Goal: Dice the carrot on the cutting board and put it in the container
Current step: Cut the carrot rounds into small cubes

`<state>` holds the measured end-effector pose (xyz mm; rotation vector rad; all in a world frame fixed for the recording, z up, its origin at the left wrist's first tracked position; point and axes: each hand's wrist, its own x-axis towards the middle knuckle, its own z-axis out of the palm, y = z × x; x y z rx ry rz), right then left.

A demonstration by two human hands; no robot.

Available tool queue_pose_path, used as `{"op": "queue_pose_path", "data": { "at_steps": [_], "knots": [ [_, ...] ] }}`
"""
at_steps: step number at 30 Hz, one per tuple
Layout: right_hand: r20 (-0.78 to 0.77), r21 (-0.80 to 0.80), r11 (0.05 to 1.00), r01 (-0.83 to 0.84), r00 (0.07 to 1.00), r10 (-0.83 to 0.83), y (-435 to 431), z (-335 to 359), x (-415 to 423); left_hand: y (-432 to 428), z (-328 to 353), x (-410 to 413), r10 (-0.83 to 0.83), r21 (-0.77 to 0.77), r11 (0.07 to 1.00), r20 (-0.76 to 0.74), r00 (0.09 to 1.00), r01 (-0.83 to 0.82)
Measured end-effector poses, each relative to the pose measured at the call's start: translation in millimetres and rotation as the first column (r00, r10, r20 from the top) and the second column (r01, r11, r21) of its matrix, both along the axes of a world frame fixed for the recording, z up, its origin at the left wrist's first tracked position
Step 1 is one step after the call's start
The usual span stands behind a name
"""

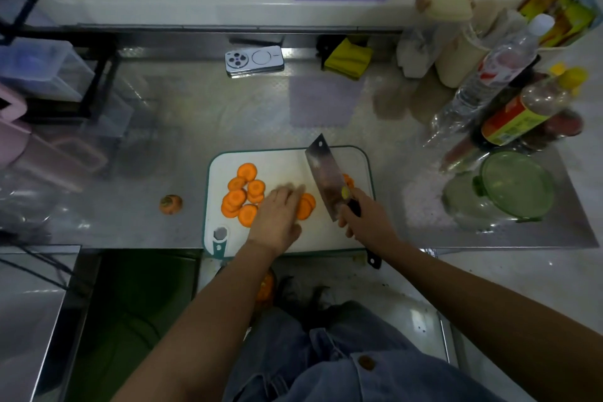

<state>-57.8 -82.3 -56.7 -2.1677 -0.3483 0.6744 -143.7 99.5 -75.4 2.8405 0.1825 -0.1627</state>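
**Carrot in rounds on the board, cleaver in our right hand**

We are looking down at a white cutting board (326,238) with a green edge, lying at the front rim of the steel desk (195,121). The carrot is already cut into round slices (243,194), which lie in a loose, overlapping heap on the left half of the board. A few more slices (307,205) sit just beside our left hand (277,215).

That hand lies flat on the board with its fingers stretched forward towards the slices. The fingertips are blurred, so we cannot tell just what they touch.

Our right hand (362,215) is wrapped around the dark handle of a cleaver (324,173). The blade slants away from us over the right part of the board, and another bit of orange (348,180) shows behind it.

The cut-off carrot top (170,204) lies on the desk, to the left of the board and apart from it.

The green-rimmed glass container (517,186) stands well to the right of the board, in front of several bottles (509,85).

Towards the back of the desk lie a phone (254,60) and a yellow cloth (347,57).
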Motion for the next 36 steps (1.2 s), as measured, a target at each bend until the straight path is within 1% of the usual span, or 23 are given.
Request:
{"op": "queue_pose_path", "data": {
  "at_steps": [2,4,9,14,16,20,22,25,29,32,36],
  "knots": [
    [0.032,-0.028,0.999,-0.04,0.999,0.041,-5,-1,-1,-7,-2,11,0.011,-0.005,1.0,-0.07,0.998,-0.011],
    [0.09,-0.06,0.995,-0.084,0.992,0.089,-9,1,-3,-10,-3,18,0.072,-0.018,0.997,-0.113,0.991,-0.074],
    [0.22,-0.147,0.98,-0.135,0.961,0.166,-10,1,-7,-15,-7,25,0.184,-0.152,0.967,-0.136,0.973,-0.204],
    [0.206,-0.27,0.943,-0.195,0.945,0.255,0,0,-6,-24,-5,28,0.233,-0.19,0.949,-0.116,0.966,-0.252],
    [0.213,-0.29,0.936,-0.198,0.94,0.265,2,0,-6,-24,-3,26,0.255,-0.221,0.936,-0.114,0.96,-0.275],
    [0.27,-0.247,0.949,-0.195,0.927,0.261,1,1,-5,-20,2,20,0.394,-0.358,0.844,-0.09,0.915,-0.399],
    [0.293,-0.249,0.947,-0.203,0.916,0.273,2,4,-6,-19,4,19,0.483,-0.391,0.787,-0.092,0.871,-0.478],
    [0.286,-0.279,0.934,-0.224,0.909,0.303,4,7,-7,-22,7,21,0.569,-0.415,0.704,-0.154,0.807,-0.576],
    [0.29,-0.293,0.925,-0.242,0.899,0.327,8,7,-11,-27,8,26,0.63,-0.416,0.629,-0.221,0.744,-0.657],
    [0.287,-0.319,0.919,-0.232,0.9,0.327,10,8,-12,-28,8,29,0.655,-0.426,0.587,-0.25,0.713,-0.688],
    [0.298,-0.33,0.917,-0.225,0.896,0.328,9,7,-14,-28,8,29,0.689,-0.458,0.504,-0.297,0.661,-0.732]
  ]
}}
